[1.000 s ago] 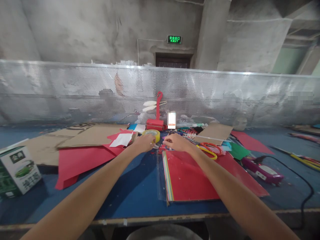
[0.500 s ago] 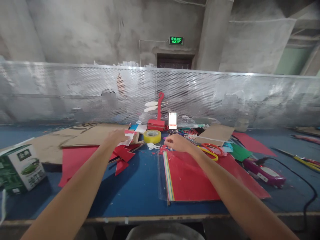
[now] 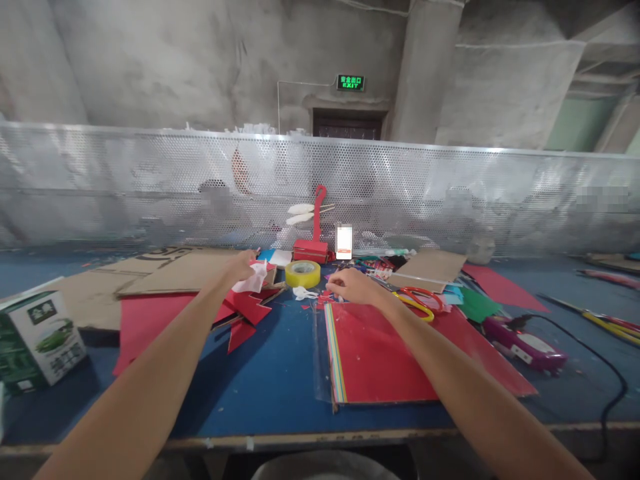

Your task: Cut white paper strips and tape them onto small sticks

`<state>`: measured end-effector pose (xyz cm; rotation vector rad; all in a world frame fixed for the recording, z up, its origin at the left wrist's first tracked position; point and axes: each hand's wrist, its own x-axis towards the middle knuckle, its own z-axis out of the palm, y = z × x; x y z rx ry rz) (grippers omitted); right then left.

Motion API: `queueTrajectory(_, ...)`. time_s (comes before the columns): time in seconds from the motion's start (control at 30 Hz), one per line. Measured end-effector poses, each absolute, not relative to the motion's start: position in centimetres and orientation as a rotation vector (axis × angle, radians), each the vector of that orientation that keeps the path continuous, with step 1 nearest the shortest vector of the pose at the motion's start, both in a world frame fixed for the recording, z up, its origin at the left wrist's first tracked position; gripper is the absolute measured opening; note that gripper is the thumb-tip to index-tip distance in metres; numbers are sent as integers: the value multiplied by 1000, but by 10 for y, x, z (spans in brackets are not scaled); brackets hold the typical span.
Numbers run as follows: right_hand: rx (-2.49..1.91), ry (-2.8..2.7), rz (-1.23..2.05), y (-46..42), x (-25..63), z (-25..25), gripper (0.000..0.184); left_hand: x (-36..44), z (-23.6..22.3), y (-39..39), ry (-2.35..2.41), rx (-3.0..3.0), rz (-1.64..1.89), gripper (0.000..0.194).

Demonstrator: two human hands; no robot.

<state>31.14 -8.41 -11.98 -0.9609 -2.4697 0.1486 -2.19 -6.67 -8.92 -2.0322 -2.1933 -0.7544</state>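
My left hand reaches over the cardboard at the left, fingers closed on a crumpled piece of white paper. Cut red paper pieces lie just below it. My right hand hovers by the upper left of a red sheet stack in a clear sleeve. Its fingers are curled together, and what they hold, if anything, is too small to make out. Small red scraps lie beside its fingertips. Between my hands sit a roll of yellow tape and a small white item.
Scissors with red and yellow handles lie beside my right wrist. Flat cardboard and a green-white carton are at left. A red paper model and lit phone stand behind, before a perforated metal screen. A purple device trails a cable.
My left hand has moved slightly, and the white paper beside its fingers has changed shape and lifted a little. My right hand stays almost where it was.
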Motion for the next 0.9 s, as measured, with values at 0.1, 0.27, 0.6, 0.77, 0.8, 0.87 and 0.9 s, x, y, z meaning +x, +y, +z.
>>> queueTrajectory(0.1, -894, -2417, 308, -87, 308, -118, 29, -5, -73, -73, -2064, -1999, -844, 36)
queueTrajectory(0.27, -819, -2115, 685, -92, 295, -117, 39, 54, -67, -94, -1678, -2162, -1070, 32)
queueTrajectory(0.6, -808, -1863, 901, -77, 290, -124, 35, 118, -99, -113, -1305, -2444, -1055, 33)
queueTrajectory(0.77, -783, -1633, 1023, -71, 295, -125, 37, 110, -101, -102, -1324, -2446, -1533, 33)
queueTrajectory(0.8, -752, -1580, 1061, -71, 296, -124, 35, 109, -101, -99, -1360, -2455, -1668, 36)
queueTrajectory(0.87, -733, -1508, 1115, -73, 297, -121, 31, 109, -103, -97, -1428, -2530, -1911, 41)
queueTrajectory(0.9, -742, -1486, 1133, -75, 297, -120, 29, 110, -103, -97, -1447, -2593, -2008, 42)
